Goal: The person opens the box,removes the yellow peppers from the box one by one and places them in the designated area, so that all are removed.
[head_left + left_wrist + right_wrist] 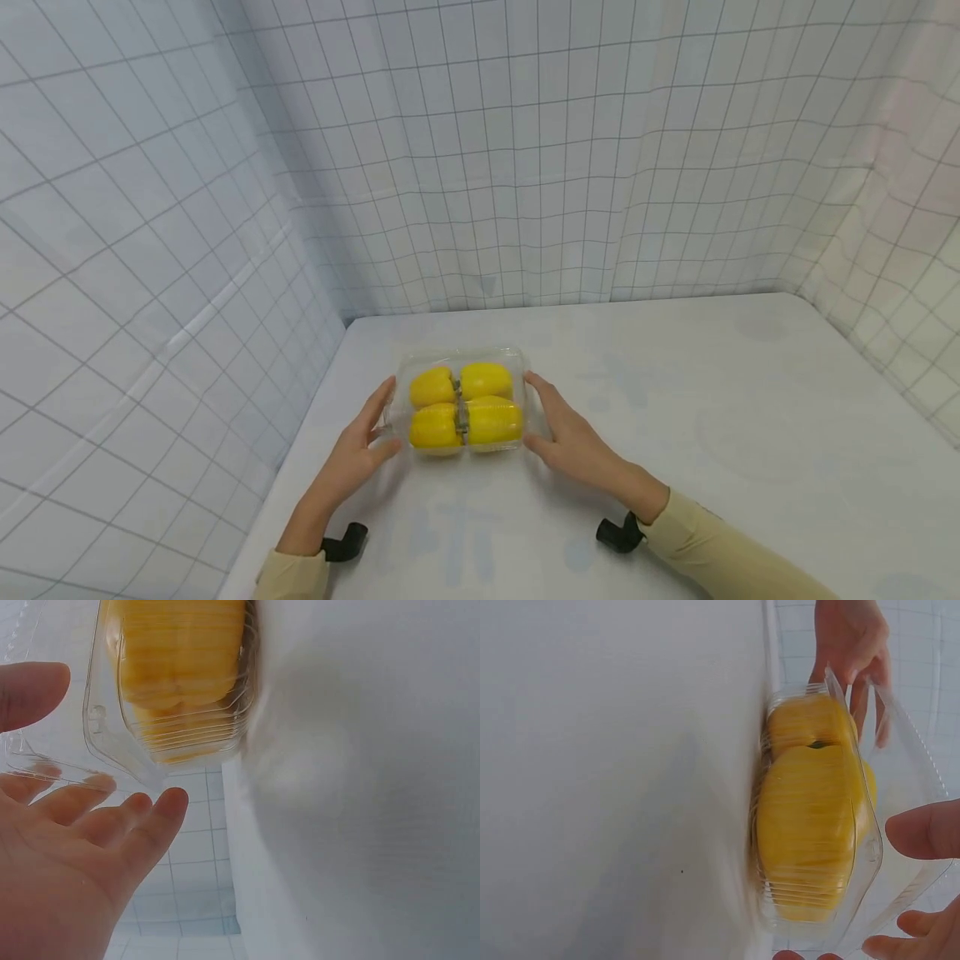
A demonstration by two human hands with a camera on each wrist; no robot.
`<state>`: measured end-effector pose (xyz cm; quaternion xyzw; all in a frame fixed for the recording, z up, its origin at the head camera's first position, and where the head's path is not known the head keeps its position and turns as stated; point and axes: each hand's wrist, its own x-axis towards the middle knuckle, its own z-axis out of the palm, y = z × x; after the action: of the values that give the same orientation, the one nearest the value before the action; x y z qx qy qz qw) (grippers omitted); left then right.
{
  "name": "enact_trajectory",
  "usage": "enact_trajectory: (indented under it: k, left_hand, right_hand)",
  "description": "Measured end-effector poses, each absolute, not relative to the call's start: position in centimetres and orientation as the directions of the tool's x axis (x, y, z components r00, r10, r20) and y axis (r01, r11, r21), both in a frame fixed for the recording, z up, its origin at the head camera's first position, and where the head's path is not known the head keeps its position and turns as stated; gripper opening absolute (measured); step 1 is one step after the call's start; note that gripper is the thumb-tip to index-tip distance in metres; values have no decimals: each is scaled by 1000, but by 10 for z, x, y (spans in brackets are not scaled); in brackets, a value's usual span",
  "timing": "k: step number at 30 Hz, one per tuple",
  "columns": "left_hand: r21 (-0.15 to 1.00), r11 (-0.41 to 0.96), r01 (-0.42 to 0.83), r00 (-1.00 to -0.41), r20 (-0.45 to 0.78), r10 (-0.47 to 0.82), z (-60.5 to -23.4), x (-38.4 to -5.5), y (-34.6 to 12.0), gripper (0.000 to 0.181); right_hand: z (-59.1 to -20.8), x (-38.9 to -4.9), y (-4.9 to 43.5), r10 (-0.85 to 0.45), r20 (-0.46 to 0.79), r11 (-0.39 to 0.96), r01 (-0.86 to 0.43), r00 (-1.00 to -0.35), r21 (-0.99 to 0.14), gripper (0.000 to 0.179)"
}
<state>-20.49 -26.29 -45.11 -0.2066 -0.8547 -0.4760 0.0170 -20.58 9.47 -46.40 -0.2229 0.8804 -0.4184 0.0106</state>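
A clear plastic clamshell box (401, 404) lies on the table with several yellow bell peppers (491, 421) inside, stems toward the middle. In the right wrist view its lid (911, 772) slants away from the base, leaving a wedge of space at one side. My left hand (352, 462) is at the box's left end, fingers spread and fairly straight; some fingertips show through the plastic in the left wrist view. At the right end is my right hand (581, 446), thumb and fingers apart and extended beside the lid. Whether the fingertips press the plastic is hard to tell.
The white table (697, 417) extends far to the right of the box. White grid-patterned curtains (525, 167) hang behind it and along both sides, the left one close to my left arm. A black strap piece (345, 542) sits at each wrist.
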Motion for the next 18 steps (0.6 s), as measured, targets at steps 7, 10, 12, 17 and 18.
enact_trajectory:
  k: [7,10,12,17,18]
  left_hand:
    - [803,431,411,-898,276,342,-445,-210,-266,86]
    - [821,378,429,-887,304,347,-444,-214,-268,86]
    - [839,333,431,-882,314,350,-444,-217,-268,86]
    - [865,269,424,-880,323,348,-444,-222,-268,83]
    - [867,262,424,-880,325,347,-444,-223,-268,82]
  right_hand:
    - [-460,-211,95,-409,206,526,-414,-889,-743,83]
    - [-459,-212,95,-409,228,503,-427,-883,-751,84]
    - [-459,-213,94,-409,243,482,-434,-880,-761,84]
    - [-457,-216,94,-396,249,443,-421,-884,-791,84]
    - [-456,-218,94,-392,247,440,-416,-886,-796,83]
